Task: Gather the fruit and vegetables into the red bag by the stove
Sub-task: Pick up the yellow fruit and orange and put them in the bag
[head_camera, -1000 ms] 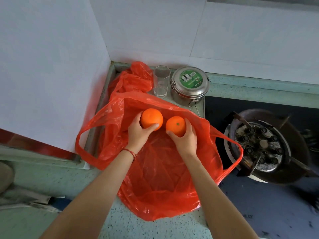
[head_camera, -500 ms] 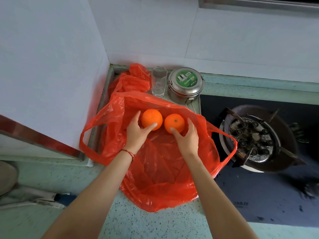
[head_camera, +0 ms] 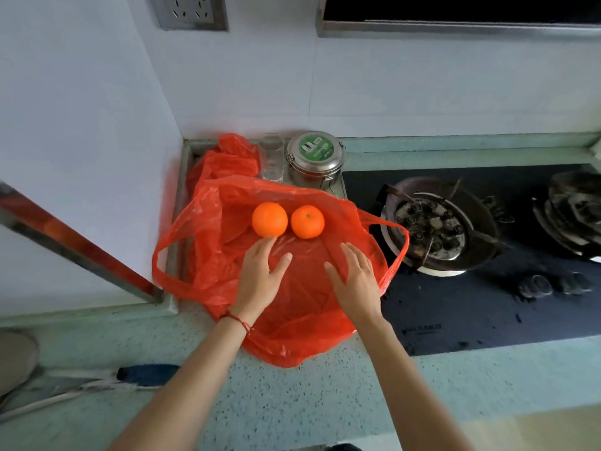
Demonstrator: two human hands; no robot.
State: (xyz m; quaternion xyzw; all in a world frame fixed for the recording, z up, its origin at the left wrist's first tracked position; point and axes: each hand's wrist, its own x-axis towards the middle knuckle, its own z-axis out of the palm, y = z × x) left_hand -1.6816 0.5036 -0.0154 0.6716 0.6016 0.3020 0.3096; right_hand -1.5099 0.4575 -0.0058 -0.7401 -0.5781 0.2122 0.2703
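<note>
Neither grip holds anything: left hand (head_camera: 260, 276) and right hand (head_camera: 356, 281) flat, fingers relaxed, over red bag (head_camera: 292, 323). Two oranges (head_camera: 269, 220) lie loose just beyond fingertips, inside bag mouth. Risk: round fruit rolling out toward stove (head_camera: 435, 226) if plastic shifts.

Two oranges (head_camera: 269, 220) (head_camera: 307, 221) lie inside red bag (head_camera: 302, 320).
</note>
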